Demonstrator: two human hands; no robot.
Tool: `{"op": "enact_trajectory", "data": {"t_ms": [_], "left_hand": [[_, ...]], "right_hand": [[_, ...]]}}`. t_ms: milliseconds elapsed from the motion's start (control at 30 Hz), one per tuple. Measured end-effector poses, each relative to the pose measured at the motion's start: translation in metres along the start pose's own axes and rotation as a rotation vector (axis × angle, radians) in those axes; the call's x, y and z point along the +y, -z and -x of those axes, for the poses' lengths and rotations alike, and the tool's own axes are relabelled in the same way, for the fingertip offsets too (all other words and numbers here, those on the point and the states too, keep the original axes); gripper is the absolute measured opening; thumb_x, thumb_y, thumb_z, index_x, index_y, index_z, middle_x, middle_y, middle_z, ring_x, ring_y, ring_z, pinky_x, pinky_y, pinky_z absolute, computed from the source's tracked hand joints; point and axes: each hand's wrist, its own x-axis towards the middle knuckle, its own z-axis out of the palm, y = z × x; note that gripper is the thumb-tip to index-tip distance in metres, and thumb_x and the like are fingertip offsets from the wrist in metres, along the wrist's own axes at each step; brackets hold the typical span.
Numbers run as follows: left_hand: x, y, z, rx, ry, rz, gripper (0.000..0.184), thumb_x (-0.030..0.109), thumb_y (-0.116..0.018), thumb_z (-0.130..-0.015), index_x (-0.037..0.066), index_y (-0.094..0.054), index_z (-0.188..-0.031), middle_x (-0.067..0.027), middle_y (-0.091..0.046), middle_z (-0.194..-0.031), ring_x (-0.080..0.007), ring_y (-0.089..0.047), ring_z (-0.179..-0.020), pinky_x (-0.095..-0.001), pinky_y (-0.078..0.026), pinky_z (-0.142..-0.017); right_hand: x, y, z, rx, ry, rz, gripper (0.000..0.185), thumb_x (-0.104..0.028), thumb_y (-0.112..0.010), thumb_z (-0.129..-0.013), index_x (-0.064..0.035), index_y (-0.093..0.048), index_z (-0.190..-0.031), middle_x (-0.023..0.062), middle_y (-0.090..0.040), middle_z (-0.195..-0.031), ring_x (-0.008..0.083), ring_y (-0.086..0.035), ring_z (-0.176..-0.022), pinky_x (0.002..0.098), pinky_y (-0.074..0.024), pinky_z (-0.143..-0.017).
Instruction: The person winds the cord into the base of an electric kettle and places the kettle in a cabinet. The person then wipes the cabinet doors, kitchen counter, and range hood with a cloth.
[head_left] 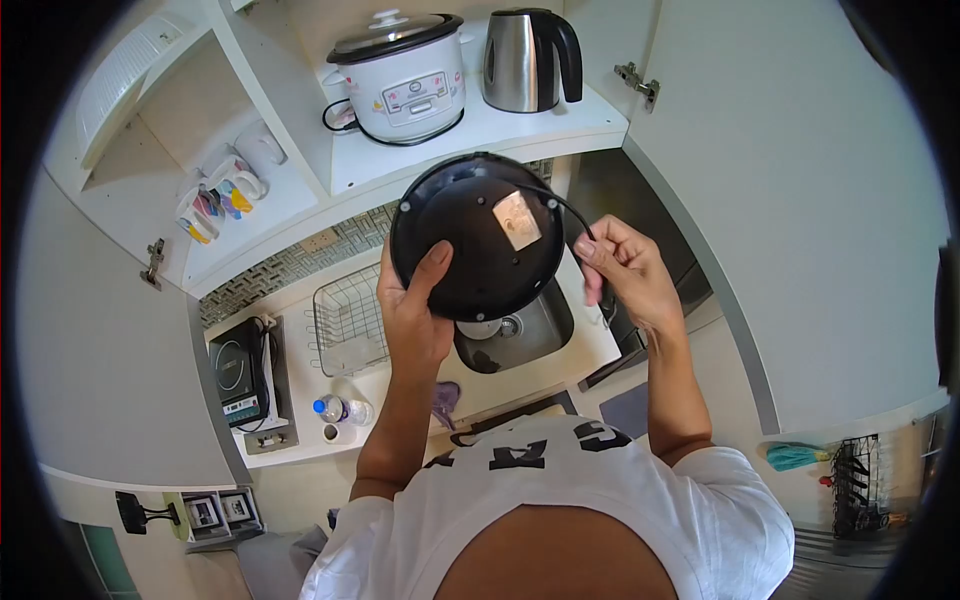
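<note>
My left hand (412, 305) grips the left edge of a black round kettle base (470, 260), thumb across its underside. The underside faces me and bears small feet, screw holes and a pale square label (516, 221). A black power cord (572, 208) runs from the base's upper right to my right hand (632, 268), which pinches it between thumb and fingers. Past the hands, the cord hangs downward, partly hidden by the fingers. The base is held up in front of the cupboard shelf, over the sink (545, 345).
On the shelf stand a white rice cooker (410, 100) and a steel kettle (520, 65). Mugs (228, 185) sit on the left shelf. Cupboard doors (790, 200) stand open either side. Below are a wire dish rack (345, 325), an induction cooker (238, 370) and a bottle (330, 408).
</note>
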Motion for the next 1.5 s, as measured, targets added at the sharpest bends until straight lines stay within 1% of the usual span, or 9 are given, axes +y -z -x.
{"op": "enact_trajectory", "data": {"t_ms": [100,167,367,467,667,1000,1200,1300,1500], "left_hand": [[-0.008,-0.004,0.004,0.081,0.032,0.054,0.049,0.004,-0.065,-0.084,0.001,-0.043,-0.128,-0.01,-0.057,-0.115,-0.0196,-0.056,-0.106,-0.0327,-0.046,-0.094],[-0.01,-0.004,0.003,0.177,0.085,0.13,0.046,0.004,-0.063,-0.085,0.001,-0.043,-0.126,-0.0105,-0.057,-0.115,-0.0188,-0.056,-0.106,-0.0326,-0.046,-0.094],[-0.008,-0.016,0.003,0.1,-0.074,0.048,0.039,0.007,-0.058,-0.09,0.001,-0.043,-0.126,-0.0124,-0.056,-0.116,-0.0183,-0.055,-0.107,-0.0307,-0.045,-0.093],[-0.009,-0.022,0.004,0.069,-0.108,-0.012,0.037,0.007,-0.056,-0.092,0.0,-0.043,-0.126,-0.0128,-0.055,-0.116,-0.018,-0.055,-0.106,-0.0299,-0.046,-0.092],[-0.018,-0.021,-0.003,0.067,-0.081,-0.063,0.034,0.015,-0.054,-0.095,0.0,-0.045,-0.124,-0.0118,-0.056,-0.116,-0.0171,-0.057,-0.104,-0.0307,-0.048,-0.09],[-0.043,-0.009,-0.009,0.148,0.308,0.116,0.049,0.048,-0.05,-0.093,0.005,-0.055,-0.115,-0.0073,-0.063,-0.103,-0.0175,-0.062,-0.094,-0.0304,-0.053,-0.08],[-0.049,0.018,-0.008,-0.244,0.488,0.414,0.051,0.053,-0.045,-0.093,0.005,-0.055,-0.109,-0.0043,-0.061,-0.095,-0.017,-0.061,-0.09,-0.0305,-0.053,-0.079],[-0.044,-0.008,0.004,-0.035,0.445,0.236,0.052,0.049,-0.05,-0.092,0.002,-0.05,-0.115,-0.0065,-0.06,-0.102,-0.0161,-0.061,-0.091,-0.0309,-0.052,-0.08],[-0.035,-0.002,0.02,-0.225,0.571,-0.118,0.057,0.018,-0.072,-0.082,-0.005,-0.04,-0.124,-0.0133,-0.055,-0.111,-0.0174,-0.06,-0.098,-0.0301,-0.051,-0.085]], "right_hand": [[-0.008,0.005,0.004,0.112,-0.175,-0.11,0.023,-0.013,-0.059,-0.092,-0.0019,-0.06,-0.112,0.0,-0.056,-0.063,0.0036,-0.051,-0.055,0.0149,-0.0368,-0.052],[-0.009,-0.015,0.003,0.332,0.093,0.031,0.02,-0.013,-0.06,-0.091,-0.0009,-0.063,-0.107,-0.0017,-0.055,-0.062,0.0023,-0.048,-0.052,0.0154,-0.0349,-0.048],[0.0,-0.039,0.0,0.433,0.606,0.682,0.014,-0.009,-0.062,-0.086,-0.0031,-0.068,-0.098,0.0082,-0.066,-0.071,0.013,-0.06,-0.056,0.0238,-0.0405,-0.047],[-0.012,-0.042,0.002,0.32,0.389,1.148,0.017,-0.013,-0.062,-0.083,-0.0065,-0.068,-0.098,0.0055,-0.061,-0.068,0.0236,-0.059,-0.053,0.0322,-0.0425,-0.045],[-0.008,-0.051,-0.003,-0.093,0.44,1.465,0.017,-0.008,-0.058,-0.076,-0.0025,-0.061,-0.092,0.0064,-0.053,-0.08,0.0212,-0.059,-0.07,0.0338,-0.046,-0.055],[-0.03,-0.044,-0.029,-0.477,0.794,1.161,0.002,-0.009,-0.061,-0.072,-0.0069,-0.06,-0.072,0.0051,-0.053,-0.08,0.0222,-0.06,-0.074,0.0332,-0.0472,-0.06],[-0.035,-0.042,-0.055,-0.522,0.57,0.919,0.036,-0.024,-0.077,-0.058,-0.008,-0.052,-0.079,0.0048,-0.054,-0.078,0.0267,-0.058,-0.064,0.0361,-0.0401,-0.055],[-0.043,-0.04,-0.064,-0.517,0.422,0.882,0.034,-0.024,-0.079,-0.058,-0.0075,-0.055,-0.076,0.0046,-0.058,-0.07,0.0235,-0.058,-0.061,0.0341,-0.0411,-0.054],[-0.052,-0.025,-0.076,-0.656,0.026,0.388,0.024,-0.011,-0.08,-0.062,-0.0051,-0.064,-0.08,0.0008,-0.058,-0.065,0.0068,-0.052,-0.057,0.0226,-0.0404,-0.052]]}}
